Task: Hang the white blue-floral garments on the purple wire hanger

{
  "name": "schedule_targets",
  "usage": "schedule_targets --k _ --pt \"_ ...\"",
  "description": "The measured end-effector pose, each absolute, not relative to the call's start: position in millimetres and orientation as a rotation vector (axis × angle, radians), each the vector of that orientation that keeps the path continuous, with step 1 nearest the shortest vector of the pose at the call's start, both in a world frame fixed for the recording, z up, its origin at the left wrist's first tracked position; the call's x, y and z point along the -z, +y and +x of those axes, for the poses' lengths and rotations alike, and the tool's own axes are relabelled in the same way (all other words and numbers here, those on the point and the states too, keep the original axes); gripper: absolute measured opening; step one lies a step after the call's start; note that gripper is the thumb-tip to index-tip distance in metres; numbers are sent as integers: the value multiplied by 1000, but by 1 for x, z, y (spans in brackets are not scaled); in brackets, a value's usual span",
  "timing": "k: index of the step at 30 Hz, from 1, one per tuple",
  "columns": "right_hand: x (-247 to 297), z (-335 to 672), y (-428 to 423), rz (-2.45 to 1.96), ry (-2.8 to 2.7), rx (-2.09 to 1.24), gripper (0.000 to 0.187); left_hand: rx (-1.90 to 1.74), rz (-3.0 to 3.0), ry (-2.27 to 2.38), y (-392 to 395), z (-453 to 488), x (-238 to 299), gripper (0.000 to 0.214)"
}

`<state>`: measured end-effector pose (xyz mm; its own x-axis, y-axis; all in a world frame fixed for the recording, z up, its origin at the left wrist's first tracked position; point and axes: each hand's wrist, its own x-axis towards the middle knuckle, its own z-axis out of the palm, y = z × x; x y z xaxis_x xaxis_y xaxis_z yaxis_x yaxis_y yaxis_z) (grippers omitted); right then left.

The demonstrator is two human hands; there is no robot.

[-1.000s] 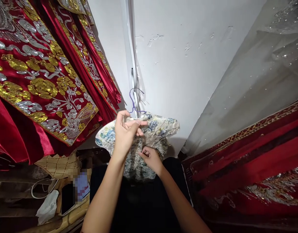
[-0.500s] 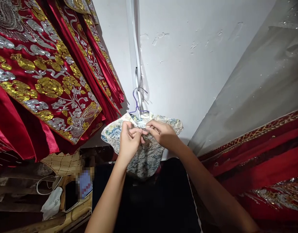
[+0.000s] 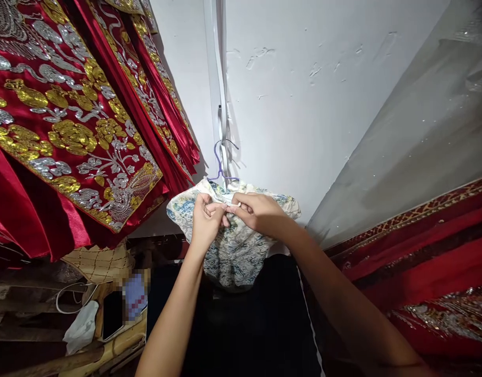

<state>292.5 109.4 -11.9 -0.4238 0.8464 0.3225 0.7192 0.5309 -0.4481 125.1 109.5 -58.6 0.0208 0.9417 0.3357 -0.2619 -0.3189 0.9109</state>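
A white garment with a blue and green floral pattern (image 3: 237,256) hangs from a purple hanger (image 3: 219,170) in front of the wall. At its collar, my left hand (image 3: 207,217) pinches the fabric edge with thumb and fingers. My right hand (image 3: 259,209) is closed on the same collar edge, its fingertips touching those of my left. Any small fastener between the fingertips is hidden. The hanger's hook is caught on a white strap (image 3: 222,78) that runs down the wall.
Red cloth with gold and silver sequin embroidery (image 3: 72,136) hangs at the left. Clear plastic sheeting (image 3: 414,131) and red fabric (image 3: 441,251) are on the right. A phone (image 3: 113,314), a white cable (image 3: 62,301) and crumpled tissue (image 3: 81,327) lie on a bamboo surface (image 3: 123,345) at lower left.
Both hands stay at the collar, fingertips drawn closer together, with the right hand shifted slightly left. The garment has swung a little to the right and the view has moved slightly.
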Motion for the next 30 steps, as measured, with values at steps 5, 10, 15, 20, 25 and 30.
schedule_targets --k 5,10,15,20,25,30 --pt "-1 292 111 -1166 -2247 -299 25 -1420 1308 736 103 136 64 46" --pt "-8 297 107 -1149 -2120 -367 24 -1350 1271 748 96 144 74 48" --pt "9 300 111 -1184 -2276 -397 18 -1476 1285 729 92 131 62 48" --pt "24 294 111 -1051 -2152 -170 21 -1432 1294 754 93 132 60 48" --pt "3 300 107 -935 -1851 -170 21 -1239 1337 899 104 132 101 43" --pt "-7 338 104 -875 -1725 -71 19 -1250 1469 1021 100 127 121 35"
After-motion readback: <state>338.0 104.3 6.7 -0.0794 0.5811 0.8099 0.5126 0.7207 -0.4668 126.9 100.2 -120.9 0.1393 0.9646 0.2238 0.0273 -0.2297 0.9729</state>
